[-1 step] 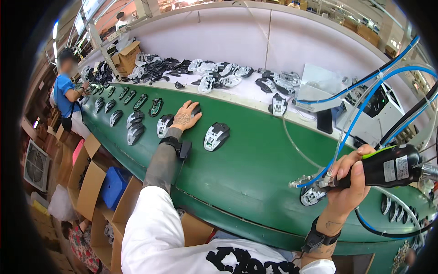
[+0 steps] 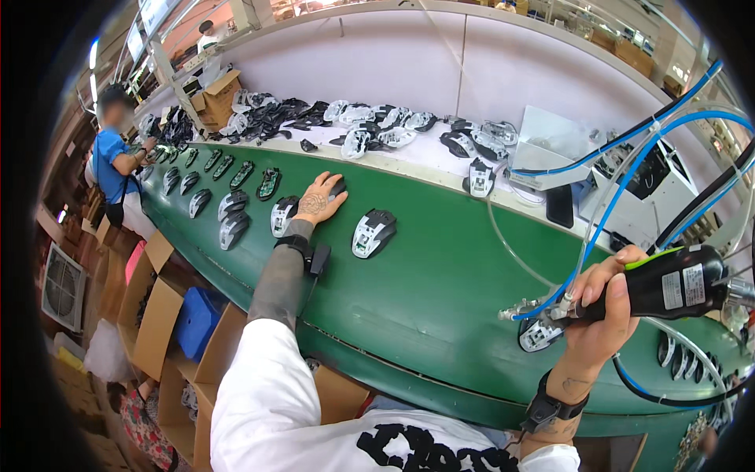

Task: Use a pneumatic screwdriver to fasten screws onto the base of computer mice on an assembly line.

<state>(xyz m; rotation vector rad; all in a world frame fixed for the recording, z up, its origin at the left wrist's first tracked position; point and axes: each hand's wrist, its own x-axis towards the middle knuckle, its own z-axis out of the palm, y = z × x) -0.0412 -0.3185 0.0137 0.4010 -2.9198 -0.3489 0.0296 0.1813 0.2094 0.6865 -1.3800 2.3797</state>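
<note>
My left hand (image 2: 318, 200) rests over a dark computer mouse (image 2: 338, 189) on the green belt, fingers curved round it and hiding most of it. Beside that hand are a grey-and-black mouse shell (image 2: 283, 215) and, to its right, another mouse shell (image 2: 373, 234) with a cut-out in its body. My right hand (image 2: 604, 303) is wrapped round a black power screwdriver (image 2: 672, 285) with a green strip, held nearly level. Its metal head, with a blue air hose attached, points left over a mouse shell (image 2: 539, 336). Whether the tip touches that shell cannot be seen.
More mouse shells and green circuit boards (image 2: 268, 183) lie along the belt (image 2: 440, 291) to the left. A white shelf (image 2: 440, 163) behind holds piled shells, a phone (image 2: 560, 206) and a white machine (image 2: 641, 206). Blue hoses (image 2: 613, 212) loop at right. Another person (image 2: 118, 161) stands far left.
</note>
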